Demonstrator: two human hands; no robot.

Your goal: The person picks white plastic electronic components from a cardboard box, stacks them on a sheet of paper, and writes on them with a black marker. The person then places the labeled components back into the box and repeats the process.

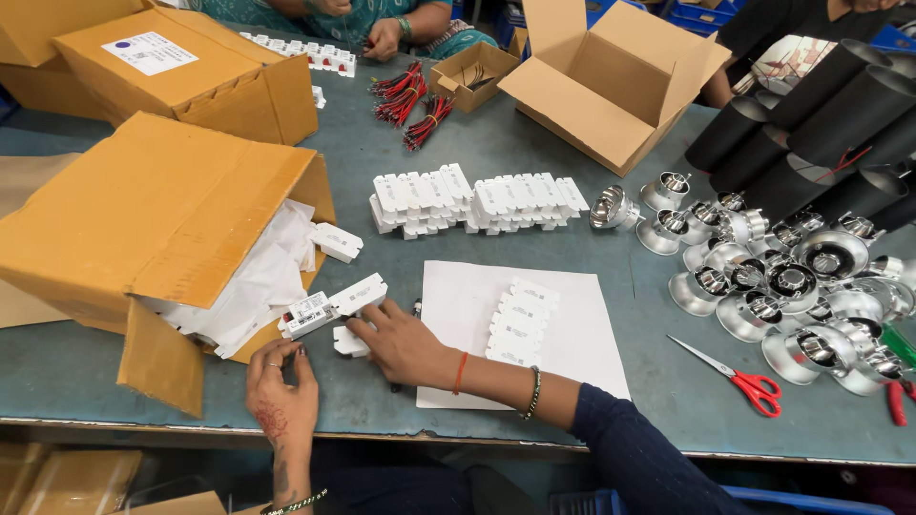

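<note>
My left hand [281,396] rests on the grey-green table [534,153] near the front edge. Its fingertips lie just below a white rectangular module [308,314] and hold nothing. My right hand [405,345] reaches in from the right and its fingers close over a small white part [349,341]. A second white module [359,293] lies end to end with the first, just above that hand. Both modules sit at the mouth of a tipped cardboard box [153,210] with white paper [258,286] spilling out.
A white sheet [572,353] bears a row of white parts [520,320]. Behind it stand rows of white modules [477,200]. Shiny metal cups [763,281], black tubes [821,105] and red-handled scissors [754,386] fill the right. Red wire bundles [410,95], more boxes and another person's hand [385,40] are at the back.
</note>
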